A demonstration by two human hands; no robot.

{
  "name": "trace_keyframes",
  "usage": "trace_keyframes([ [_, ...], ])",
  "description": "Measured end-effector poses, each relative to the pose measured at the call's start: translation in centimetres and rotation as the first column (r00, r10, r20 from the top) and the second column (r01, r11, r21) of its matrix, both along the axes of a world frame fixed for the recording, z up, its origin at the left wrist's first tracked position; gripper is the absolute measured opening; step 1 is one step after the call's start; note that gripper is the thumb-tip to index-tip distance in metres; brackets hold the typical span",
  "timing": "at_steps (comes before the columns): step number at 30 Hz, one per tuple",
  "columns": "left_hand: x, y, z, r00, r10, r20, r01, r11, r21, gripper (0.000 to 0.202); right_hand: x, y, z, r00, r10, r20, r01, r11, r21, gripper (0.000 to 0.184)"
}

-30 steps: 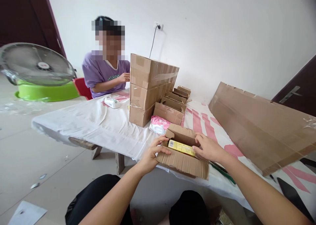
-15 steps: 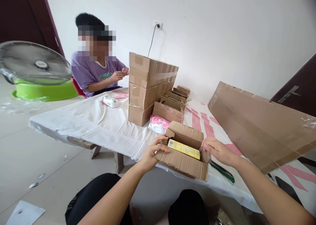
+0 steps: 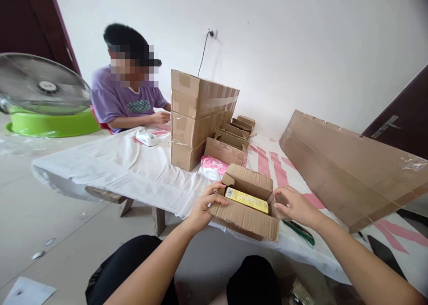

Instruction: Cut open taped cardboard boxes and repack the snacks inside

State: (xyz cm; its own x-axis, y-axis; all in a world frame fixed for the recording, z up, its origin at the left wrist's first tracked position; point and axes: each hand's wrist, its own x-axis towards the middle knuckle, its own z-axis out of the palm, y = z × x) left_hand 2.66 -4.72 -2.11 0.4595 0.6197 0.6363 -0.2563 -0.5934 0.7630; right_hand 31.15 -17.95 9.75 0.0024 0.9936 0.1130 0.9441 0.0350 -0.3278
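A small open cardboard box (image 3: 245, 220) sits at the near edge of the table, its long flaps folded outward. Inside it lies a yellow carton (image 3: 247, 199) with a barcode at its left end. My left hand (image 3: 204, 208) grips the box's left end, fingers over the rim and the near flap. At the opposite end, my right hand (image 3: 294, 204) has its thumb and fingers curled on the short end flap. A green-handled box cutter (image 3: 300, 232) lies on the cloth just below my right hand.
Three long taped cartons (image 3: 189, 133) are stacked ahead, with several open boxes (image 3: 225, 150) in a row beside them. A pink wipes pack (image 3: 213, 167) lies behind my box. A large cardboard sheet (image 3: 351, 171) stands at right. A person (image 3: 129, 91) sits across the table.
My right fingers have shifted on the end flap, which now leans outward. The yellow carton stays in the box. The person opposite has leaned forward and lowered their hands.
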Motion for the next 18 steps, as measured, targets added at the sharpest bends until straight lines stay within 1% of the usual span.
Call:
trace_keyframes([
  [1, 0.0, 0.0, 0.0, 1.0, 0.002, 0.0, -0.002, 1.0, 0.007, 0.013, -0.6, 0.4, 0.2, 0.999, 0.027, 0.036, -0.028, 0.999, 0.042, 0.023],
  [2, 0.0, 0.0, 0.0, 1.0, 0.005, -0.001, -0.004, 1.0, 0.016, 0.012, -1.2, 0.7, 0.4, 0.997, 0.059, 0.056, -0.062, 0.997, 0.049, 0.025],
  [3, 0.0, 0.0, -0.1, 1.0, 0.013, -0.005, -0.013, 1.0, 0.024, 0.011, -1.8, 1.2, 0.6, 0.994, 0.09, 0.067, -0.091, 0.996, 0.016, 0.028],
  [4, 0.0, 0.0, -0.3, 0.999, 0.031, -0.012, -0.031, 0.999, 0.025, 0.011, -2.4, 1.6, 0.7, 0.991, 0.113, 0.078, -0.109, 0.993, -0.05, 0.034],
  [5, 0.1, 0.1, -0.6, 0.998, 0.054, -0.024, -0.053, 0.998, 0.016, 0.022, -2.9, 2.0, 0.7, 0.986, 0.131, 0.099, -0.118, 0.985, -0.129, 0.039],
  [7, 0.3, 0.4, -1.5, 0.994, 0.087, -0.065, -0.089, 0.995, -0.04, 0.063, -3.6, 2.8, 0.7, 0.971, 0.168, 0.171, -0.122, 0.96, -0.251, 0.05],
  [8, 0.4, 0.7, -2.1, 0.993, 0.076, -0.093, -0.083, 0.993, -0.08, 0.084, -3.8, 3.1, 0.6, 0.959, 0.185, 0.213, -0.121, 0.951, -0.283, 0.055],
  [9, 0.6, 1.0, -2.7, 0.992, 0.043, -0.119, -0.057, 0.991, -0.121, 0.099, -3.9, 3.3, 0.4, 0.948, 0.196, 0.25, -0.117, 0.947, -0.299, 0.058],
  [10, 0.8, 1.4, -3.3, 0.99, -0.009, -0.142, -0.014, 0.988, -0.157, 0.109, -4.0, 3.5, 0.2, 0.939, 0.196, 0.283, -0.105, 0.946, -0.307, 0.061],
  [12, 1.1, 2.0, -4.3, 0.981, -0.107, -0.164, 0.071, 0.975, -0.21, 0.12, -4.3, 3.6, -0.3, 0.926, 0.153, 0.346, -0.042, 0.951, -0.307, 0.062],
  [14, 1.4, 2.6, -4.9, 0.971, -0.175, -0.165, 0.134, 0.963, -0.235, 0.126, -4.5, 3.5, -0.8, 0.924, 0.106, 0.367, 0.007, 0.955, -0.295, 0.053],
  [16, 1.5, 3.0, -5.1, 0.962, -0.227, -0.15, 0.186, 0.952, -0.245, 0.13, -4.5, 3.4, -1.2, 0.945, 0.072, 0.318, 0.02, 0.961, -0.277, 0.043],
  [18, 1.6, 3.2, -5.2, 0.956, -0.263, -0.13, 0.226, 0.942, -0.247, 0.134, -4.2, 3.3, -1.6, 0.976, 0.051, 0.214, 0.0, 0.973, -0.23, 0.039],
])
